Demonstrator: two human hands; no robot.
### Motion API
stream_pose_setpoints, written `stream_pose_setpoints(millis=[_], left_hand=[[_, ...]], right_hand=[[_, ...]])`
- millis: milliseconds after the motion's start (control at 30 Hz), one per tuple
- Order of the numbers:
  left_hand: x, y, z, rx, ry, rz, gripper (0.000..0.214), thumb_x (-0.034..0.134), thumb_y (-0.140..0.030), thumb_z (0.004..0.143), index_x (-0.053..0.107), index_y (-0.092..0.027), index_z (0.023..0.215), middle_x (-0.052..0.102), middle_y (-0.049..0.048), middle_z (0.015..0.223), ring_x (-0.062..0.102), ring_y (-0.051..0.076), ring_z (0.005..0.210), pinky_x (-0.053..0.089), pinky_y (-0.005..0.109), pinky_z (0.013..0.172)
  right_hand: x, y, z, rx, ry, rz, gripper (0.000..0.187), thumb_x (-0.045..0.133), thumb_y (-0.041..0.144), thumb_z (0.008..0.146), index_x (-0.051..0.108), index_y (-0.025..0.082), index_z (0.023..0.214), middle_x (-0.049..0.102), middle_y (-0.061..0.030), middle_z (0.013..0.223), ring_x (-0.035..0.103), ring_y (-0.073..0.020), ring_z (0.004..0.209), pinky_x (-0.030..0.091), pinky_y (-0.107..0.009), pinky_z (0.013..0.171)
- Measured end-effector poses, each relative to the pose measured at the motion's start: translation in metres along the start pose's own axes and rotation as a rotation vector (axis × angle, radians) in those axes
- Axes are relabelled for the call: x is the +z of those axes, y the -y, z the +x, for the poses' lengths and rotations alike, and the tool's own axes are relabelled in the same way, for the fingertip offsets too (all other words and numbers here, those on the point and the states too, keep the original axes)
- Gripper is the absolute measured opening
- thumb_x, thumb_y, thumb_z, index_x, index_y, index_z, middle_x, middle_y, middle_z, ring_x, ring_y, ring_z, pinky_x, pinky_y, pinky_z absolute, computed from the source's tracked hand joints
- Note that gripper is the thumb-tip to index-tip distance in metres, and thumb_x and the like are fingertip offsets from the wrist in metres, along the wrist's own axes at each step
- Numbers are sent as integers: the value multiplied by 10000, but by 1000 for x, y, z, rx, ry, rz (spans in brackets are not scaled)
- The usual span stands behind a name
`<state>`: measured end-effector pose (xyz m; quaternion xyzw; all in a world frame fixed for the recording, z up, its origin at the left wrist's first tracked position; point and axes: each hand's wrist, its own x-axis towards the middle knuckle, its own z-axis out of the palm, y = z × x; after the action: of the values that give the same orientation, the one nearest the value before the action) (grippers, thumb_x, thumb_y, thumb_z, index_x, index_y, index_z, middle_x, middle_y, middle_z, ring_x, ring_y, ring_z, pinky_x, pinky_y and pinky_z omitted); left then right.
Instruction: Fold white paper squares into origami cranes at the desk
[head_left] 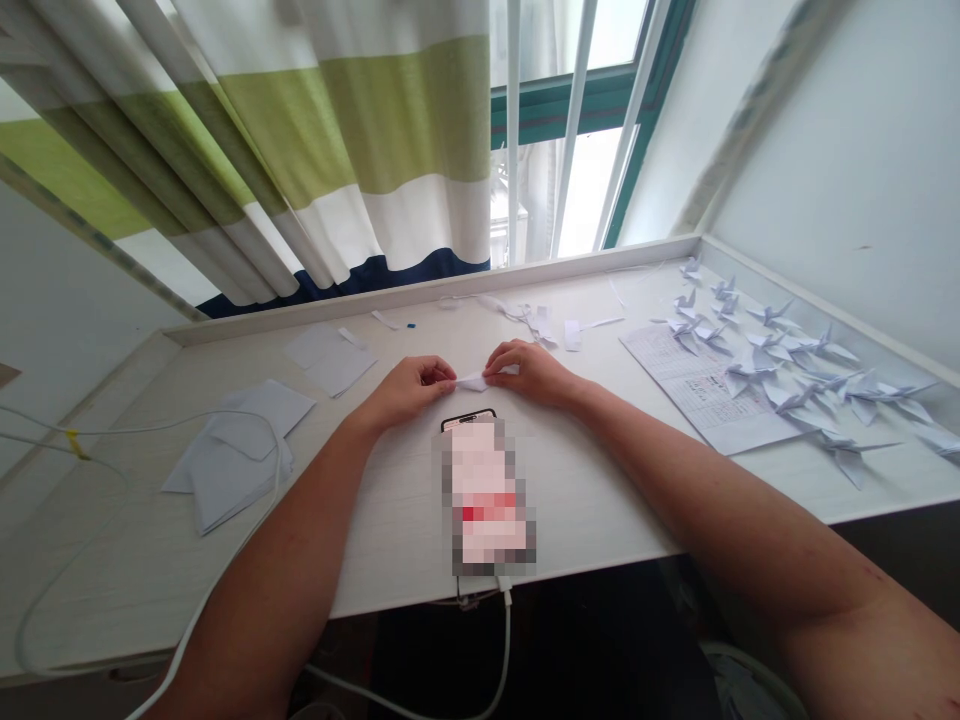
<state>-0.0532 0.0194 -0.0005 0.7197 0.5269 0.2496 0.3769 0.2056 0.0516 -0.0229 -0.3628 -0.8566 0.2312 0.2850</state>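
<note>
Head view — folded white paper point(472, 383), slim; left hand point(412, 390), right hand point(535, 373) — each pinching one end

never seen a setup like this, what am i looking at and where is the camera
There is no machine here: a person wears a camera on the head, looking forward and down, and this single picture comes from it. The bare left hand and right hand pinch a small folded white paper over a pale desk. Nearer the wearer lies a phone, its screen pixelated. White sheets lie to the left; bird-like folded papers to the right, some on a marked sheet.
</note>
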Motion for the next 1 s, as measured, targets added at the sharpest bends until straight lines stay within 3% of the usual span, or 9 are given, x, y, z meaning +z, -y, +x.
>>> stream_pose_setpoints(millis=[167,300,533,733,1000], left_hand=[[6,-8,-1,-38,15,-72,402,724,-513,835,752,-189,1071,807,63,884,737,241,899,534,372,868],[18,-10,0,-36,-54,-91,382,726,-546,835,778,-185,947,805,76,871,741,249,865,554,382,844],[23,-6,1,-52,-92,-163,372,753,-523,807,773,-172,930,804,76,878,732,231,852,547,379,863],[14,-3,1,-30,-84,16,370,742,-557,802,732,-189,830,716,28,682,639,194,660,456,327,669],[2,7,2,2,-78,225,379,705,-588,824,728,-210,831,685,20,747,586,189,696,406,316,632]], right_hand=[[-1,1,0,-8,2,12,76,783,218,907,853,232,933,785,-78,1035,703,-224,985,538,-400,957],[1,1,-1,-7,4,4,90,780,210,909,854,245,945,779,-74,1037,690,-229,1007,532,-400,958],[0,1,-2,-3,6,-3,129,777,231,922,850,225,1028,771,-90,1066,682,-238,1023,529,-402,958],[0,1,-2,-15,8,-4,70,784,233,918,853,229,922,772,-81,1061,686,-229,993,529,-405,965],[0,1,-1,4,13,-1,69,783,243,917,850,227,916,769,-85,1069,685,-237,1013,532,-411,980]])
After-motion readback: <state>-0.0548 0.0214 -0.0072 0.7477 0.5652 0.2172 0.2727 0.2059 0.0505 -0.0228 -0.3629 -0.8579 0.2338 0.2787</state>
